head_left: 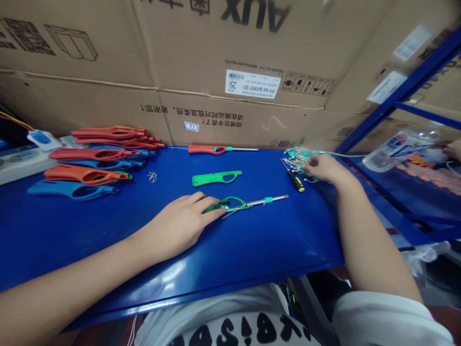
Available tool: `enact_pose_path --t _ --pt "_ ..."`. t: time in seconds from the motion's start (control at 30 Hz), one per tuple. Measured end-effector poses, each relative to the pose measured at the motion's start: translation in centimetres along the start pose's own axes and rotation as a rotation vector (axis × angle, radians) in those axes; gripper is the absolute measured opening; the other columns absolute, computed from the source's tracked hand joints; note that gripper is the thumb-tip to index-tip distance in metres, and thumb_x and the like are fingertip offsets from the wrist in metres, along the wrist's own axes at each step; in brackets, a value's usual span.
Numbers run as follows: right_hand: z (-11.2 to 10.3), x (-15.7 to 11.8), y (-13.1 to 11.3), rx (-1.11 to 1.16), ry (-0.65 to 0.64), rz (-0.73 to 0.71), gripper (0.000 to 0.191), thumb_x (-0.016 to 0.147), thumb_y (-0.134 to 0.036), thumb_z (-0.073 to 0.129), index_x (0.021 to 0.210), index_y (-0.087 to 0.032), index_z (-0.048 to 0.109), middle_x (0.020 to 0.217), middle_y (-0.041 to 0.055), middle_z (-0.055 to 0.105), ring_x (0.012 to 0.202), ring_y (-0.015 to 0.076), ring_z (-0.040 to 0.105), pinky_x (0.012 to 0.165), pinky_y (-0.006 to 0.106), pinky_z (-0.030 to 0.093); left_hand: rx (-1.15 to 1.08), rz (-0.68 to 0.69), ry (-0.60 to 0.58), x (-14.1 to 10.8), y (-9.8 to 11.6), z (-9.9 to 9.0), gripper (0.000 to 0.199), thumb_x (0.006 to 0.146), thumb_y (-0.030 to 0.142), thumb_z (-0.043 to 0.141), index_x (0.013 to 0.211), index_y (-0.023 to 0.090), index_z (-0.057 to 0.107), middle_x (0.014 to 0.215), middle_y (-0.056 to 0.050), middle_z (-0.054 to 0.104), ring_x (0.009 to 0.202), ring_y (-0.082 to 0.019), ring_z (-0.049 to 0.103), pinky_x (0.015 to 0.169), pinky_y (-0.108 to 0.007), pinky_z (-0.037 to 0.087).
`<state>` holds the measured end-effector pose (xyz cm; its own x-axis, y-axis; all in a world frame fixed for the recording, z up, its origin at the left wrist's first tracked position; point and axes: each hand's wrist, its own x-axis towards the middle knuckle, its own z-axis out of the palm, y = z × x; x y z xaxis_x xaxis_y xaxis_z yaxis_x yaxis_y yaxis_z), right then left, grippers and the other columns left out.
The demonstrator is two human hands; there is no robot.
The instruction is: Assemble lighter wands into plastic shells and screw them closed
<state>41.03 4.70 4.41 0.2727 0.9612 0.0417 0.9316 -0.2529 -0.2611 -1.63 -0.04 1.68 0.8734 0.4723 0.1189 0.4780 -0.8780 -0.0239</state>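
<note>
My left hand (190,214) is closed over the handle end of an opened green lighter (236,205) lying on the blue table. A metal tube with a teal collar points right from it, and a thin wire lies beside the trigger loop. Above it is a separate green handle shell (216,178). My right hand (320,168) reaches into a pile of small white and teal parts with wires (297,158), fingers pinched together; what they grip is too small to make out. A black and yellow screwdriver (297,181) lies against the pile.
A red lighter (212,149) lies at the back by the cardboard box (201,110). Red, orange and blue handle shells (90,154) are stacked at left, near small screws (152,177). On the right stand a blue rack (399,98) and a plastic bottle (399,146); another person's hand (454,149) shows there.
</note>
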Motion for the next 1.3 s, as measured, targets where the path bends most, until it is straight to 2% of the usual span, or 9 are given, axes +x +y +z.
enact_pose_path --t 0.17,0.27,0.4,0.53,0.73,0.87,1.0,1.1,1.3 --pt "0.0 -0.3 -0.1 0.000 -0.004 0.009 0.009 0.080 -0.023 0.069 0.084 -0.018 0.062 0.069 0.0078 0.065 0.061 0.0185 0.056 0.061 0.033 0.041 -0.004 -0.005 -0.009 0.0 0.0 -0.1 0.046 0.096 0.008 0.046 0.136 0.025 0.060 0.133 -0.009 0.062 0.112 -0.029 0.059 0.089 -0.044 0.055" --pt "0.0 -0.1 -0.3 -0.031 -0.022 0.016 0.004 0.084 -0.022 0.063 0.084 -0.019 0.066 0.076 0.0101 0.069 0.069 0.0230 0.063 0.065 0.033 0.045 -0.008 -0.004 -0.003 -0.1 -0.1 0.0 0.046 0.097 0.009 0.046 0.137 0.025 0.060 0.133 -0.009 0.062 0.112 -0.029 0.059 0.089 -0.044 0.055" --pt "0.0 0.2 -0.4 -0.108 -0.014 0.099 0.014 0.086 -0.016 0.055 0.089 -0.018 0.068 0.091 0.0130 0.072 0.089 0.0293 0.067 0.076 0.035 0.049 0.002 0.001 -0.004 -0.1 -0.1 0.2 0.045 0.096 0.009 0.046 0.137 0.025 0.060 0.134 -0.009 0.062 0.113 -0.029 0.059 0.090 -0.044 0.054" --pt "0.1 0.3 -0.3 -0.121 0.016 0.165 0.012 0.084 -0.021 0.060 0.092 -0.017 0.068 0.097 0.0155 0.072 0.093 0.0322 0.067 0.078 0.038 0.050 0.003 0.001 -0.003 -0.1 -0.2 0.2 0.047 0.096 0.009 0.047 0.137 0.026 0.059 0.134 -0.008 0.062 0.113 -0.028 0.058 0.091 -0.043 0.054" --pt "-0.5 -0.1 -0.6 -0.096 -0.033 0.199 0.013 0.079 -0.021 0.067 0.091 -0.017 0.068 0.093 0.0130 0.072 0.088 0.0293 0.068 0.078 0.037 0.051 0.010 -0.003 -0.010 -0.1 -0.1 0.2 0.048 0.096 0.008 0.047 0.138 0.026 0.059 0.134 -0.008 0.061 0.113 -0.028 0.058 0.091 -0.043 0.054" --pt "-0.8 -0.4 -1.0 -0.082 -0.073 0.176 0.020 0.076 -0.014 0.067 0.096 -0.017 0.068 0.100 0.0129 0.072 0.088 0.0278 0.067 0.075 0.035 0.050 0.010 -0.002 -0.011 -0.1 -0.2 0.2 0.048 0.095 0.008 0.047 0.137 0.026 0.059 0.134 -0.008 0.061 0.112 -0.028 0.059 0.091 -0.042 0.055" --pt "-0.5 -0.2 -0.7 -0.101 -0.050 0.174 0.016 0.082 -0.023 0.066 0.096 -0.017 0.067 0.099 0.0138 0.071 0.090 0.0279 0.067 0.077 0.036 0.049 0.001 -0.005 -0.010 0.0 -0.2 0.2 0.047 0.096 0.009 0.046 0.137 0.026 0.060 0.133 -0.008 0.062 0.113 -0.028 0.059 0.090 -0.043 0.055" --pt "0.0 0.2 -0.1 -0.124 -0.024 0.188 0.020 0.081 -0.034 0.070 0.092 -0.017 0.065 0.097 0.0139 0.070 0.091 0.0295 0.066 0.078 0.037 0.048 0.000 0.000 -0.003 0.0 -0.1 0.3 0.046 0.096 0.009 0.047 0.138 0.026 0.059 0.134 -0.008 0.062 0.113 -0.028 0.058 0.091 -0.044 0.055" --pt "0.8 0.8 0.3 -0.139 0.011 0.197 0.013 0.075 -0.023 0.072 0.083 -0.020 0.062 0.090 0.0112 0.070 0.088 0.0271 0.066 0.078 0.035 0.049 0.005 -0.002 -0.002 -0.1 -0.1 0.2 0.046 0.096 0.010 0.047 0.137 0.027 0.060 0.133 -0.008 0.062 0.112 -0.028 0.059 0.089 -0.044 0.055"
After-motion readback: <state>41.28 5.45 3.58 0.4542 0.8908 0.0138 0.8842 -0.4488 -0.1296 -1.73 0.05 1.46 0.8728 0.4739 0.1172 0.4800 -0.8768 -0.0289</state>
